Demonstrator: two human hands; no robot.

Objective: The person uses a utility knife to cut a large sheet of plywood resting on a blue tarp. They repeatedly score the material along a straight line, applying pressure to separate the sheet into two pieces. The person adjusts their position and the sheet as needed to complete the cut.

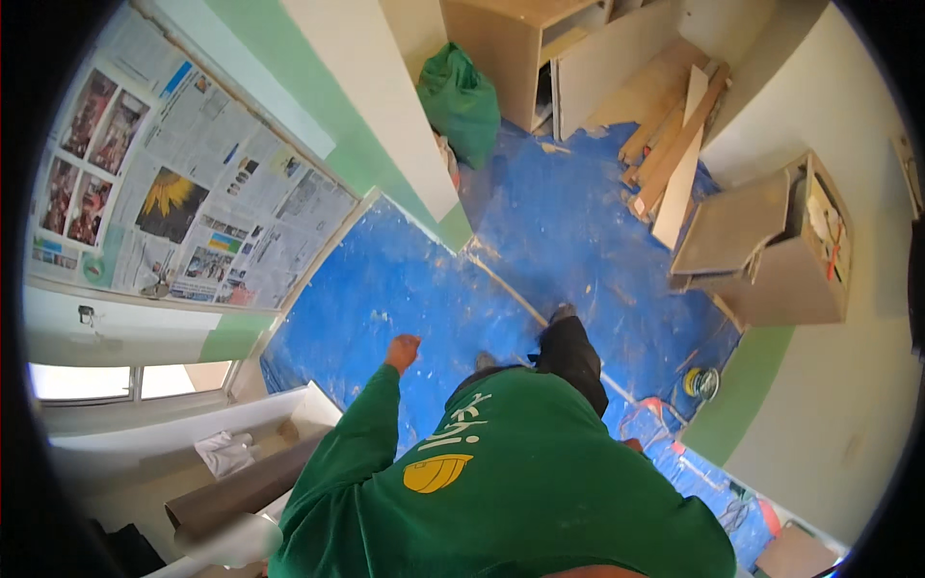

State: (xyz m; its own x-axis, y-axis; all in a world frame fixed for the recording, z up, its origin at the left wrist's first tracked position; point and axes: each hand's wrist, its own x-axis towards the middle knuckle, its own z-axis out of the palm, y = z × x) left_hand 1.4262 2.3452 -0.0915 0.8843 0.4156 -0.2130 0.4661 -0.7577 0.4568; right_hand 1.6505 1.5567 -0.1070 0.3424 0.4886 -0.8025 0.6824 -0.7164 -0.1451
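Note:
My left hand [403, 353] hangs out ahead of my green sleeve, above the blue floor sheet [376, 279]. Its fingers are curled in, and nothing shows in them. Of my right hand [633, 445] only a small piece shows past the side of my green shirt. Its fingers are hidden, so what it holds, if anything, cannot be seen. Nearest to it on the floor lie a reddish cable [647, 409] and a roll of green and yellow material [702, 383]. My legs in dark trousers stand on the sheet, one foot forward by a pale strip [509, 289].
Newspaper [207, 193] covers a door or panel on the left. A green sack [461, 106] rests by the wall end, near a wooden cabinet [501, 48]. Wooden boards [682, 144] lean at the far right, beside a small cabinet [771, 241]. A brown roll [241, 491] lies lower left.

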